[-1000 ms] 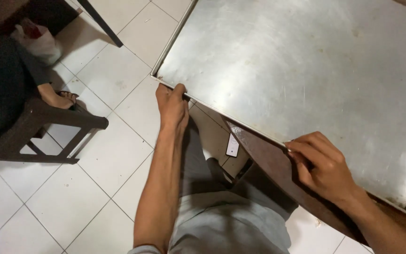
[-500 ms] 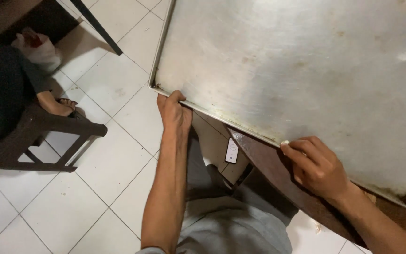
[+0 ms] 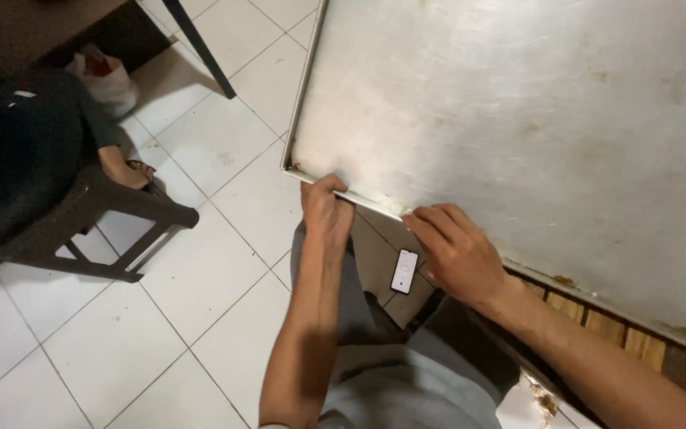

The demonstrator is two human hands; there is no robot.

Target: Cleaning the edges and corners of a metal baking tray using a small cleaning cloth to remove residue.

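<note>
Left hand [image 3: 325, 208] fingers curled over metal sheet [image 3: 518, 119] edge near corner; right hand [image 3: 454, 253] fingers pinched same rim beside it. Sheet judged stiff, heavyish, slick, sharp-edged; rim best hold.

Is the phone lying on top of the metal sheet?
No, the phone lies below the metal sheet, on the person's lap between the left hand and right hand.

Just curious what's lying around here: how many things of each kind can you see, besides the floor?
Metal sheet: 1
Phone: 1
Wooden bench: 1
White bag: 1
Own hands, left hand and right hand, both on the sheet's edge: 2
Total: 6
</note>
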